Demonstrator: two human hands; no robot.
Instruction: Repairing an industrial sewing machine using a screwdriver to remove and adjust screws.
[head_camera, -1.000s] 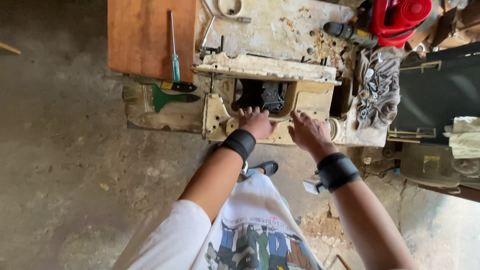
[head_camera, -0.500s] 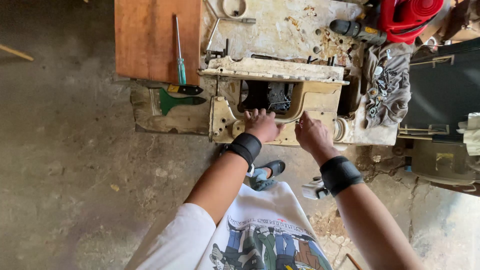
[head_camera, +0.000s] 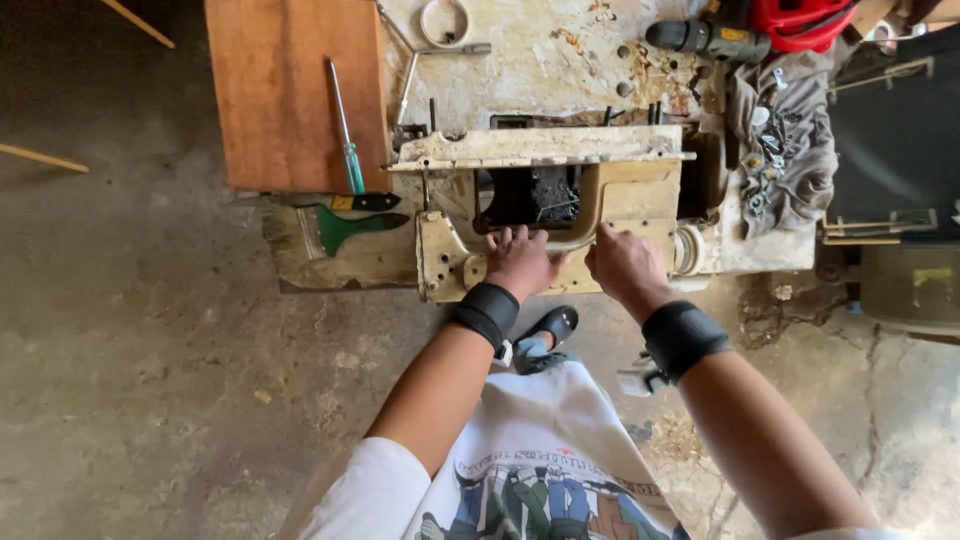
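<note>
It is a workshop: a stained desk (head_camera: 560, 60) with a screwdriver (head_camera: 343, 125), a drill (head_camera: 705, 38), and a rough concrete floor (head_camera: 130, 380).

chipped cream-painted metal machine body (head_camera: 560, 215), matt wooden board (head_camera: 285, 90)
</note>
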